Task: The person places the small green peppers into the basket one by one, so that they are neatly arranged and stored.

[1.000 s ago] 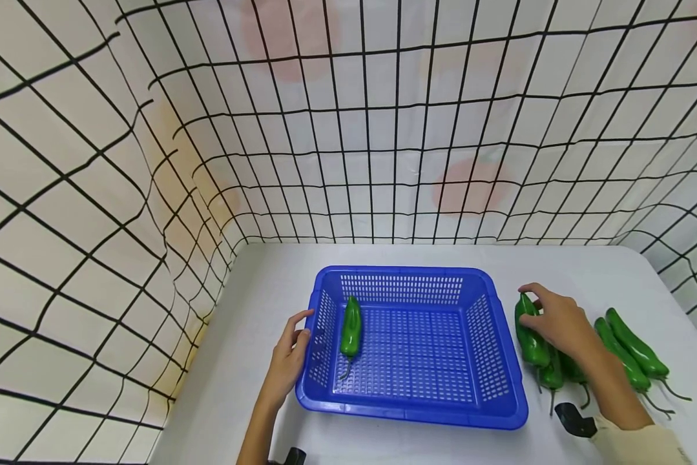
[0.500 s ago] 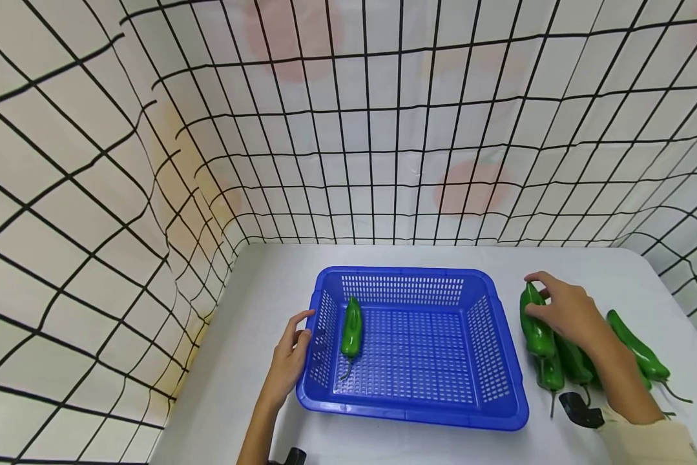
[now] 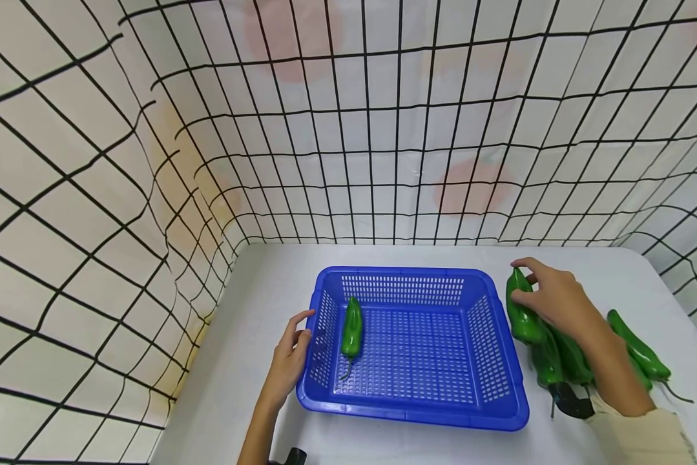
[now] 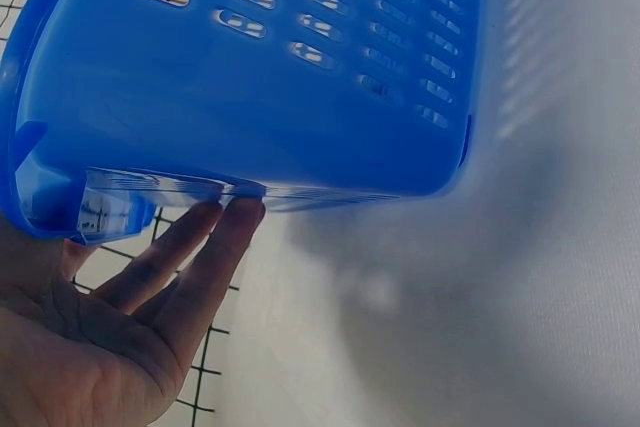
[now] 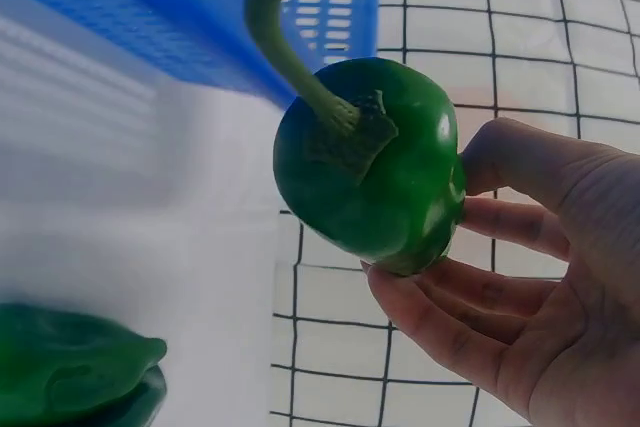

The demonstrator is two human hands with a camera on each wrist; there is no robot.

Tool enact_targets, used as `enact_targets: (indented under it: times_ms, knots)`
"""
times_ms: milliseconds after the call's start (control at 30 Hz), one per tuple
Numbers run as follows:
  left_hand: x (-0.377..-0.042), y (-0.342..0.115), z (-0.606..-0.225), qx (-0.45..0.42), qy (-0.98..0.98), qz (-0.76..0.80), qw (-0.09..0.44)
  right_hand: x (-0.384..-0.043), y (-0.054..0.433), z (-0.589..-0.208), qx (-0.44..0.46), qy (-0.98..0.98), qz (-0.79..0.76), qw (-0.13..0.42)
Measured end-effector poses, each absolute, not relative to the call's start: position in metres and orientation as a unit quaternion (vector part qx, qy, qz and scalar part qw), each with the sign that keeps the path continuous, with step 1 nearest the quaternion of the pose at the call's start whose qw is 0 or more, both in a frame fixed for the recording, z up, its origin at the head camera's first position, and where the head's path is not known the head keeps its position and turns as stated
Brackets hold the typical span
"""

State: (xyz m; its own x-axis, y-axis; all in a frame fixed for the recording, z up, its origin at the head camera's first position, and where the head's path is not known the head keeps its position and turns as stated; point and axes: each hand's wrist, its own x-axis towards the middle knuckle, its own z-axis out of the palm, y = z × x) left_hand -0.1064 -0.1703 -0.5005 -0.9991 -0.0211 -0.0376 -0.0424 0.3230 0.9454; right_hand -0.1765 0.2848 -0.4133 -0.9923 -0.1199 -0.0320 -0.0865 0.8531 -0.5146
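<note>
My right hand (image 3: 554, 298) pinches a green chili pepper (image 3: 521, 310) just right of the blue basket (image 3: 412, 416). In the right wrist view this held pepper (image 5: 375, 162) hangs stem toward the camera, thumb on one side and fingers on the other. One green pepper (image 3: 352, 328) lies inside the basket near its left wall. Against the basket's left side rests my left hand (image 3: 289, 354), its fingertips right at the rim. The left wrist view shows nearly straight fingers (image 4: 215, 262) touching the basket's outer wall (image 4: 270, 117).
Several more green peppers lie on the white table (image 3: 255, 290) at the right, partly under my right forearm; one pepper (image 3: 639, 345) is farthest right. A black wire grid (image 3: 383, 148) encloses the back and sides.
My right hand has raised the pepper off the pile and shifted it slightly left, toward the basket. Left hand and basket have stayed put.
</note>
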Motion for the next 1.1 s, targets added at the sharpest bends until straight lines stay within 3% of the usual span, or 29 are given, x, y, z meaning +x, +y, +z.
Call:
enact_targets:
  times_ms: [233,500,1100]
  knots:
    - [-0.105,-0.168,-0.496,-0.024,0.811,0.584,0.012,-0.179,0.27,-0.406,-0.06,0.958,-0.281,0.02]
    - [-0.096,-0.161,-0.464,-0.017,0.81,0.587,0.015,-0.184,0.244,-0.403,-0.075,0.955,-0.287,0.02]
    - [-0.096,-0.161,-0.464,-0.017,0.808,0.588,0.015,-0.188,0.198,-0.417,-0.108,0.93,-0.348,0.043]
